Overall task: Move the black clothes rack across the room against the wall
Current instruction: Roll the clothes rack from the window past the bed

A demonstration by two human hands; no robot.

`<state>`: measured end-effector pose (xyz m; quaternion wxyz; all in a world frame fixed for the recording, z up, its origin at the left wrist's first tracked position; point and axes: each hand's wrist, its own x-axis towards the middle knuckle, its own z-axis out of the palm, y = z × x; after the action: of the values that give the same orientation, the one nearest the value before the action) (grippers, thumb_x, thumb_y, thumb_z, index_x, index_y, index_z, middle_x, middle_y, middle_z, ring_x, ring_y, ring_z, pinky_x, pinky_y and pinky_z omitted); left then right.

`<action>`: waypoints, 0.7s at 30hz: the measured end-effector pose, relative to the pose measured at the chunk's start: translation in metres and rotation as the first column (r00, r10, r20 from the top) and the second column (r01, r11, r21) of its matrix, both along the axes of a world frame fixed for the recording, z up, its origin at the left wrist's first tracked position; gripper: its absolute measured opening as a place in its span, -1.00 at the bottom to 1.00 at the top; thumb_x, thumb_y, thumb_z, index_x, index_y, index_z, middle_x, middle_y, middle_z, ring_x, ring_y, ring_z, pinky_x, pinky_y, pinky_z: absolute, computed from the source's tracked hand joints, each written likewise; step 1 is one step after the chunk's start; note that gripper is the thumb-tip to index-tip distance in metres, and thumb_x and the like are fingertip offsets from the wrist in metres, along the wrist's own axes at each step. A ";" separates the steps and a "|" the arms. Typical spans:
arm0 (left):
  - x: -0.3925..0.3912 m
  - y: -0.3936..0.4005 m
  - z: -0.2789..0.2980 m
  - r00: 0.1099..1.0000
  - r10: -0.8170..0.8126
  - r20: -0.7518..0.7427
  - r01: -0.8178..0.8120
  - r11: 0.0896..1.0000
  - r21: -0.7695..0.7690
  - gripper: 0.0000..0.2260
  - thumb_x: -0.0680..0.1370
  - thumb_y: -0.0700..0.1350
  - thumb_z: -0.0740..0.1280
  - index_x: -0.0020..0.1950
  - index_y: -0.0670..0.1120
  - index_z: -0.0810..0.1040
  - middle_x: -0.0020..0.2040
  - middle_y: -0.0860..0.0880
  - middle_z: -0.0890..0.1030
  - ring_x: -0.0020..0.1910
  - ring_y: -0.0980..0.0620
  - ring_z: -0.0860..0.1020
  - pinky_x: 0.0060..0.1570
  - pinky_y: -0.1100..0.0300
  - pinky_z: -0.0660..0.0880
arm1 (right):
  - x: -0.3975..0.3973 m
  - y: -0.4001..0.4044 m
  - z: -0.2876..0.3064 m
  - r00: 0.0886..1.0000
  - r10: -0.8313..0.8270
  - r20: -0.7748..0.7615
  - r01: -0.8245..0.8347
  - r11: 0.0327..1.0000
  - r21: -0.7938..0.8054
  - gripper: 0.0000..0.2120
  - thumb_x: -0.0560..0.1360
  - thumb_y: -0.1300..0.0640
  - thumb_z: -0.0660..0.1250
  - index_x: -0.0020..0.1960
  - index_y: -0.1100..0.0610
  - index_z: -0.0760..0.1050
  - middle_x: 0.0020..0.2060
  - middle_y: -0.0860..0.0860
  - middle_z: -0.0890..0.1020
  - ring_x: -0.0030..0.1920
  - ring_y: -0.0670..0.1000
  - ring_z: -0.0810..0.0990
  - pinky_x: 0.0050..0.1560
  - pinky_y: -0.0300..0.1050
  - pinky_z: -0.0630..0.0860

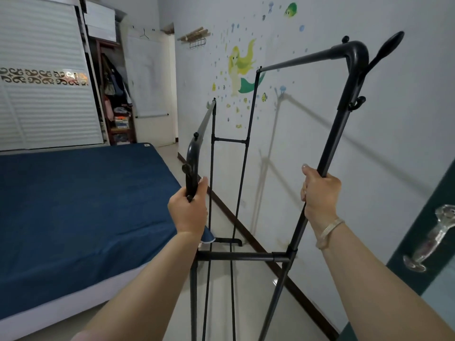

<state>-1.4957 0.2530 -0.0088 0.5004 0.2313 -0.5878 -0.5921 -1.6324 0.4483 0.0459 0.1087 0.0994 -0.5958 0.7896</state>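
The black clothes rack (236,256) stands in the narrow aisle between the bed and the white wall (344,148), its two top rails running away from me. My left hand (188,209) grips the near left upright just below its curved corner. My right hand (318,190) is closed around the taller near right upright, with a bracelet on its wrist. The rack's far end frame and one foot show beyond my hands, close to the wall's brown skirting. No clothes hang on the rack.
A bed with a blue cover (81,207) fills the left side. A wardrobe with a white slatted sliding door (44,77) and open shelves of clothes stands at the far end. A green door with a clear handle (430,239) is at my right. The wall carries mermaid stickers (240,67).
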 end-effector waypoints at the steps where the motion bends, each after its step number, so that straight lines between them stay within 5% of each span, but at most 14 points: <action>1: -0.008 -0.007 0.000 1.000 0.003 0.005 -0.003 1.000 -0.004 -0.56 0.44 0.15 0.41 -0.55 0.01 0.38 -0.50 -0.14 0.40 -0.46 -0.12 0.39 -0.41 0.03 0.39 | -0.009 -0.007 0.000 1.000 0.004 -0.001 -0.004 1.000 0.000 -0.63 0.41 0.14 0.40 -0.42 0.06 0.24 -0.63 -0.10 0.25 -0.62 -0.05 0.20 -0.58 -0.22 0.20; 12: -0.090 -0.058 -0.001 1.000 -0.003 0.005 0.003 1.000 0.013 -0.57 0.42 0.18 0.40 -0.44 -0.09 0.40 -0.47 -0.12 0.41 -0.44 -0.09 0.39 -0.39 0.04 0.42 | -0.095 -0.065 -0.001 0.999 0.024 -0.030 -0.024 1.000 -0.004 -0.63 0.39 0.15 0.38 -0.45 0.04 0.23 -0.64 -0.10 0.25 -0.61 -0.04 0.20 -0.57 -0.22 0.19; 21: -0.155 -0.085 -0.001 0.999 0.035 0.012 -0.036 0.999 0.016 -0.58 0.43 0.16 0.41 -0.54 0.03 0.39 -0.52 -0.01 0.38 -0.46 -0.04 0.38 -0.44 0.11 0.41 | -0.168 -0.099 0.000 0.998 0.050 -0.034 -0.050 0.999 0.012 -0.57 0.41 0.18 0.37 -0.49 0.06 0.19 -0.65 -0.09 0.24 -0.63 -0.03 0.20 -0.57 -0.24 0.20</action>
<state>-1.6507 0.1683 -0.0094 0.5055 0.2492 -0.5817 -0.5864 -1.8007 0.3493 0.0462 0.0986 0.1286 -0.5956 0.7868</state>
